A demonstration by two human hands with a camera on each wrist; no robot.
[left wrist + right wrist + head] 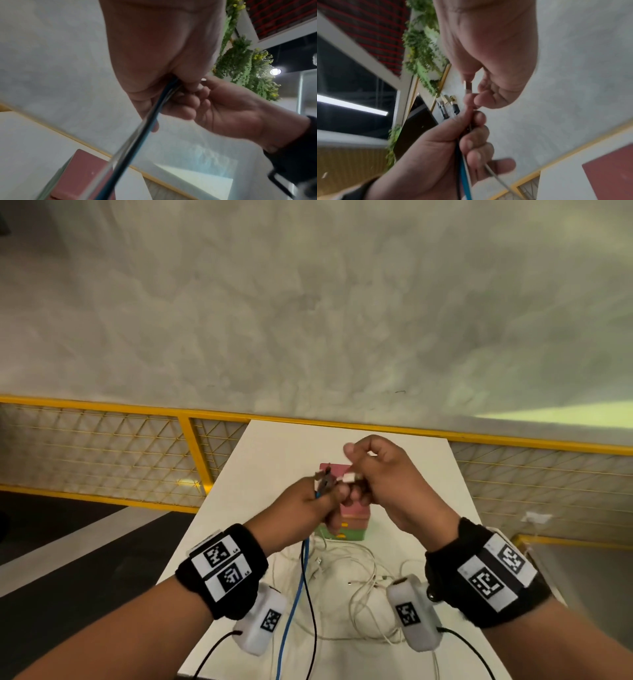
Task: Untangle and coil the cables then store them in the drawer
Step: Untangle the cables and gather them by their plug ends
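cables [301,587] limp and light, tangled on table [274,446]; our left hand [301,501] grips bundled plug ends, right hand [383,474] pinches white connector [348,477]; we'd hold by plugs

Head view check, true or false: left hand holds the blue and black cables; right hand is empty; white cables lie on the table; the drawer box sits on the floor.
1. The left hand holds the blue cable and black cable: true.
2. The right hand is empty: false, it pinches a white connector.
3. White cables lie on the table: true.
4. The drawer box sits on the floor: false, it stands on the table.
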